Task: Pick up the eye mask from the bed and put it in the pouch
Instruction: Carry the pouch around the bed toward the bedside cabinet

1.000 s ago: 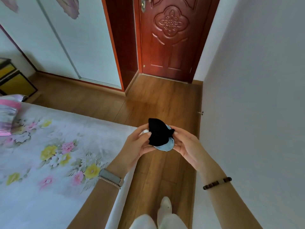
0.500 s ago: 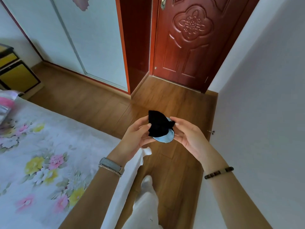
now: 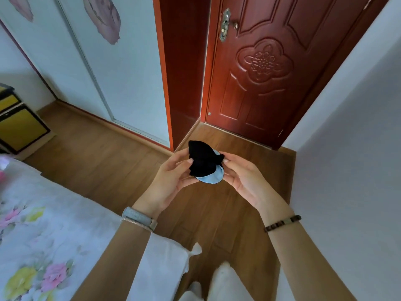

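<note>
Both hands up off the bed: left hand (image 3: 171,181) pinching the black pouch (image 3: 202,162), right hand (image 3: 243,179) pinching the other side, feeding in the blue eye mask (image 3: 211,178).

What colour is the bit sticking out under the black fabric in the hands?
Pale blue, a rounded edge below the black fabric, clear in the head view.

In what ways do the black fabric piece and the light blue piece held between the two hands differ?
The black fabric piece is dark and lies on top; the light blue piece is pale and shows only as a curved edge beneath it. The black one looks bunched and peaked, the blue one smooth and rounded. Both are soft items held above the wooden floor, with the left hand and right hand each pinching them.
</note>
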A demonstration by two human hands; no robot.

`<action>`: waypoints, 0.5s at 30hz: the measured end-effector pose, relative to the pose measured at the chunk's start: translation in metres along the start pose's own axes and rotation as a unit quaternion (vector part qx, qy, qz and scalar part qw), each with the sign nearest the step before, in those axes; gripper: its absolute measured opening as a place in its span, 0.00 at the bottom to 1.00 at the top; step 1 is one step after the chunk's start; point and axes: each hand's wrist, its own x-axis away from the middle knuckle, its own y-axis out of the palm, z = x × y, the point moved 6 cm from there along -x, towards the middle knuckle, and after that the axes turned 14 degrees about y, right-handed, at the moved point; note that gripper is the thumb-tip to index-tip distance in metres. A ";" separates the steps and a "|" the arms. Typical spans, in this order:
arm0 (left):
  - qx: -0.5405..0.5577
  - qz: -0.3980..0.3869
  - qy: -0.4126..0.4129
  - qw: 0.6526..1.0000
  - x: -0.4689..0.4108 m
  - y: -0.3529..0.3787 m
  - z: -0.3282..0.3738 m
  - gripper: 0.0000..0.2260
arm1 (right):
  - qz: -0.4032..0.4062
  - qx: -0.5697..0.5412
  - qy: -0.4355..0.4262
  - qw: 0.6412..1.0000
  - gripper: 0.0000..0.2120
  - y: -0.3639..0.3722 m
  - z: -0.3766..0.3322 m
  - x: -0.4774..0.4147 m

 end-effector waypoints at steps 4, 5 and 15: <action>0.003 0.022 0.018 1.000 -0.048 -0.018 0.002 0.15 | -0.036 -0.001 0.022 0.999 0.14 0.004 -0.029 -0.055; 0.008 0.029 0.023 0.999 -0.061 -0.024 0.002 0.15 | -0.046 0.002 0.028 0.999 0.14 0.005 -0.037 -0.071; 0.036 0.149 0.062 0.986 -0.211 -0.071 -0.004 0.15 | -0.103 0.118 0.070 0.985 0.13 0.019 -0.137 -0.246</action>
